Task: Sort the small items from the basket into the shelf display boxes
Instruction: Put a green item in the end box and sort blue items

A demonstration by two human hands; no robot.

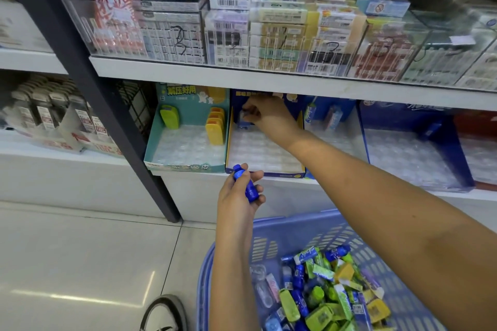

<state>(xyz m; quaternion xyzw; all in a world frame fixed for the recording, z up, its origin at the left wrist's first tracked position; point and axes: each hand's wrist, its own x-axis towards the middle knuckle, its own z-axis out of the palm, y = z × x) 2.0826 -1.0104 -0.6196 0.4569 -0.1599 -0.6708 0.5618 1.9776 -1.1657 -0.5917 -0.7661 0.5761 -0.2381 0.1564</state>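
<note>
Pale glossy tile floor (80, 250) near left, w/ a light streak (80, 299) reflected on it. White shelf unit (269, 76) across far side, dark upright post (88, 83) btwn left & right bays. Clear bins (172, 35) of boxed stock on upper tier.

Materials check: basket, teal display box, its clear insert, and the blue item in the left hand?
Basket: moulded plastic, blue, slotted walls, slight sheen.
Teal display box: likely printed cardboard, thin folded edges, matte.
Clear insert: thin formed plastic, glossy see-through pockets.
Blue item in the left hand: glossy hard plastic by its highlights, possibly film-wrapped.
</note>
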